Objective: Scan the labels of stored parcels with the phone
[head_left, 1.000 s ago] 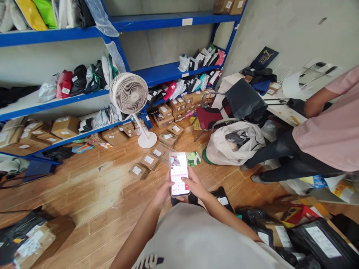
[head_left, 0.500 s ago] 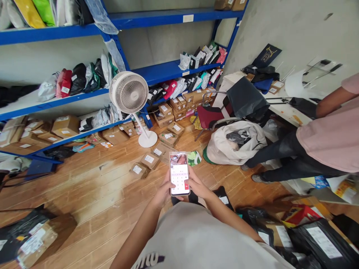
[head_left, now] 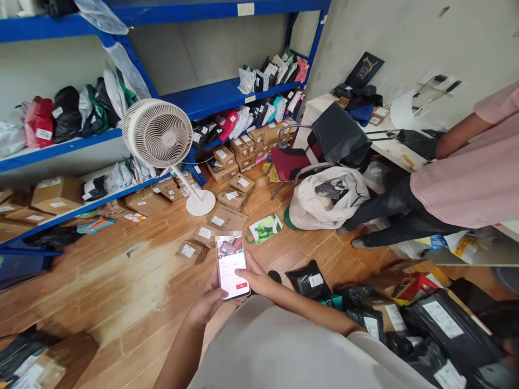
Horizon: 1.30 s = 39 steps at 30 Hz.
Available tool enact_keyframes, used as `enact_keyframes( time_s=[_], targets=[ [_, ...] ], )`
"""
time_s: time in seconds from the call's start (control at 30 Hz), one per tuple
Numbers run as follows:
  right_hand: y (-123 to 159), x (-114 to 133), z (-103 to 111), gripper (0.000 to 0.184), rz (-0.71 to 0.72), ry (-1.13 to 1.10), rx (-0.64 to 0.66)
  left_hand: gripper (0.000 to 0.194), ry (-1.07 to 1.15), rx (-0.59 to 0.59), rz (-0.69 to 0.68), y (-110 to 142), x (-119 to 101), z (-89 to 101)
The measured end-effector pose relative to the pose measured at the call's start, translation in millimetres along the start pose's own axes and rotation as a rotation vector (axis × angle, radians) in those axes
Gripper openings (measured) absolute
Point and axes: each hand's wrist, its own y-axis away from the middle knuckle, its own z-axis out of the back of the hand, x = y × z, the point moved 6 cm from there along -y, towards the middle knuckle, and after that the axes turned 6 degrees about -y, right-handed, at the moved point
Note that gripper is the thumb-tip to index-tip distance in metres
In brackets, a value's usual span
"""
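Note:
I hold a smartphone (head_left: 231,266) upright in front of my chest, its screen lit white with a red button low down. My left hand (head_left: 207,303) cups its left edge from below, fingers wrapped round it. On the right side, my right hand (head_left: 258,277) grips the phone, with the thumb resting on the screen near the red button. Small cardboard parcels (head_left: 188,250) lie on the wooden floor just beyond the phone.
A white standing fan (head_left: 158,135) is by blue shelving (head_left: 219,97) packed with parcels and mailer bags. A person in a pink shirt (head_left: 470,178) bends at the right by a white sack (head_left: 328,200) and a red chair (head_left: 290,162). Black mailers (head_left: 441,324) pile at lower right.
The view has swung right and down, so the phone sits lower and further left. The keypad on the screen has gone; a plainer screen with a red button shows.

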Motion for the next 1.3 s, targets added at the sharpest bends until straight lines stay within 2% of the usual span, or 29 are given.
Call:
enact_keyframes(
  time_s=[0.1,0.27,0.4,0.57,0.7,0.93,1.07,1.13,1.3],
  targets=[
    [-9,-1,-3,0.042,-0.012,-0.021,0.0,0.113,0.011,-0.042,-0.009,-2,-3,7.5],
    [-24,1,-5,0.039,-0.044,-0.045,-0.016,0.111,0.101,0.057,-0.087,-5,-18,4.0],
    [-35,-4,-5,0.032,-0.066,-0.063,-0.046,0.115,0.085,0.073,-0.079,-7,-27,6.4],
    [-50,-12,-12,0.035,-0.088,-0.076,-0.058,0.117,0.059,0.052,-0.06,-11,-34,23.3],
    [-64,-13,-19,0.037,-0.099,-0.06,-0.064,0.119,0.088,0.08,-0.058,-17,-39,38.0],
    [-90,-15,-21,0.037,-0.103,-0.062,-0.085,0.117,0.023,0.033,-0.005,-37,-52,56.5],
    [-113,-11,-12,0.035,-0.093,-0.043,-0.074,0.112,0.12,0.123,-0.033,-57,-63,55.9],
    [-127,-5,-4,0.042,-0.099,-0.025,-0.045,0.109,0.168,0.143,-0.048,-71,-69,56.1],
    [-169,20,21,0.081,-0.17,-0.01,0.113,0.107,0.188,0.11,-0.062,-120,-85,54.1]
  ],
)
